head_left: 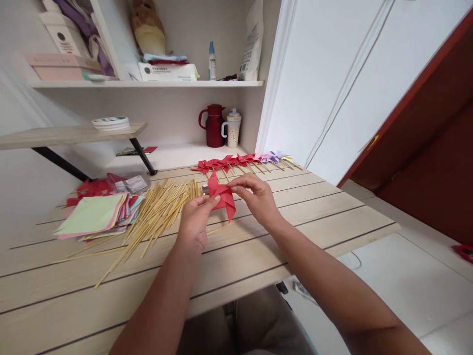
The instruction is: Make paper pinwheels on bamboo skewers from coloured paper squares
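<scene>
A red paper pinwheel (223,195) is held up above the table between my two hands. My left hand (195,217) pinches its lower left side between thumb and fingers. My right hand (256,195) pinches the tip of its right blade. Just left of my left hand lies a loose heap of thin wooden sticks (158,212). Beyond my hands, finished pinwheels on sticks (236,161) lie in a row, mostly red, with pink and lilac ones toward the right end. Whether a stick is fixed to the held pinwheel cannot be seen.
A stack of coloured paper squares (90,214) lies left of the sticks, with red paper pieces (92,188) and a clear plastic bag (133,184) behind it. A dark red jug (215,128) and a mug (233,129) stand at the back. A small raised shelf (66,135) overhangs the left.
</scene>
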Tool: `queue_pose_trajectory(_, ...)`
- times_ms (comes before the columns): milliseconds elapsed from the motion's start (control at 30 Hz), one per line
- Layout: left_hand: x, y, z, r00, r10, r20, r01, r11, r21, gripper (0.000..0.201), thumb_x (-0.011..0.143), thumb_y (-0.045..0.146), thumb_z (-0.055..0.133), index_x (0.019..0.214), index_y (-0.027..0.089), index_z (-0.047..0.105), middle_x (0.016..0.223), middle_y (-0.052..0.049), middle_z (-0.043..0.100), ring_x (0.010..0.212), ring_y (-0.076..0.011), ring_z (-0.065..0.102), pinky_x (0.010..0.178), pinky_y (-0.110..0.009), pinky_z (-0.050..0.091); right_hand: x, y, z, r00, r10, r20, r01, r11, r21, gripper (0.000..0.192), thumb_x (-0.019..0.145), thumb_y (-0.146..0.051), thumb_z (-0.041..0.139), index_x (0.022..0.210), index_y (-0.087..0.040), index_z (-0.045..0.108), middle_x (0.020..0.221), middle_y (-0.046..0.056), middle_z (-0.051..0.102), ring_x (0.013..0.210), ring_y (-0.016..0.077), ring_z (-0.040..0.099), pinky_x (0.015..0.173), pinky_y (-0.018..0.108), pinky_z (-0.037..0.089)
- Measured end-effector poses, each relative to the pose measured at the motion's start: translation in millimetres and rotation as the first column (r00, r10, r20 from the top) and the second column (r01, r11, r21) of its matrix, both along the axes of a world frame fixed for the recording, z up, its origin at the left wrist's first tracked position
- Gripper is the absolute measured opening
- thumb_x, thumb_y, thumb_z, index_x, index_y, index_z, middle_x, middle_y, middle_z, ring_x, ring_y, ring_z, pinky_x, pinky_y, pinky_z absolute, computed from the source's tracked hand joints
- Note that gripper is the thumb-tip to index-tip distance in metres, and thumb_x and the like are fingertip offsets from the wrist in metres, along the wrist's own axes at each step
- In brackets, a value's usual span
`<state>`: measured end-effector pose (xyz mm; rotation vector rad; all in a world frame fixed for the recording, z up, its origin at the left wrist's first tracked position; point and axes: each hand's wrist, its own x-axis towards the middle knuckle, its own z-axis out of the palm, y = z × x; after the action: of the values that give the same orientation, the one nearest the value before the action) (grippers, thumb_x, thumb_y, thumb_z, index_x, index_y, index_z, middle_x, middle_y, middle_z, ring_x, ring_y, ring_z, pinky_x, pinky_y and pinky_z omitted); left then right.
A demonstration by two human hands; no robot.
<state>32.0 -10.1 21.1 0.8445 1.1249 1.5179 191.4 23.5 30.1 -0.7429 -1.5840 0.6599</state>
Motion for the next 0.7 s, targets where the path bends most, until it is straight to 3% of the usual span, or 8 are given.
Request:
queue_pose_trajectory(267,-0.9,1.4,-0.3,0.998,0.04,0.049,-0.039,0.999,-0.015,0.028,0.054,0.032,0.092,0.068,0.016,0.074,0.074,-0.003,0.072,0.07,-0.014,0.06,0.077,-0.03,0.045,0.1,5.4,-4.8,1.0,0.006,0.012,-0.006,0.999,-0.035,0.008,0.085,-0.022,0.07,0.082,-0.026,0.077,0.088,0.002,0.07,0.087,0.0194,0.064,0.081,0.036,0.053)
queue_pose_trajectory(700,-0.4,1.2,1.5,0.996,0.023,0.09,-0.02,0.999,-0.027,0.031,0.053,0.032,0.095,0.068,0.017,0.072,0.072,-0.003,0.073,0.07,-0.0149,0.065,0.078,-0.03,0.049,1.3,2.9,-2.6,0.99,-0.081,0.114,0.072,0.994,0.082,0.015,0.086,-0.02,0.067,0.082,-0.029,0.078,0.086,0.004,0.066,0.086,0.0221,0.063,0.081,0.04,0.054)
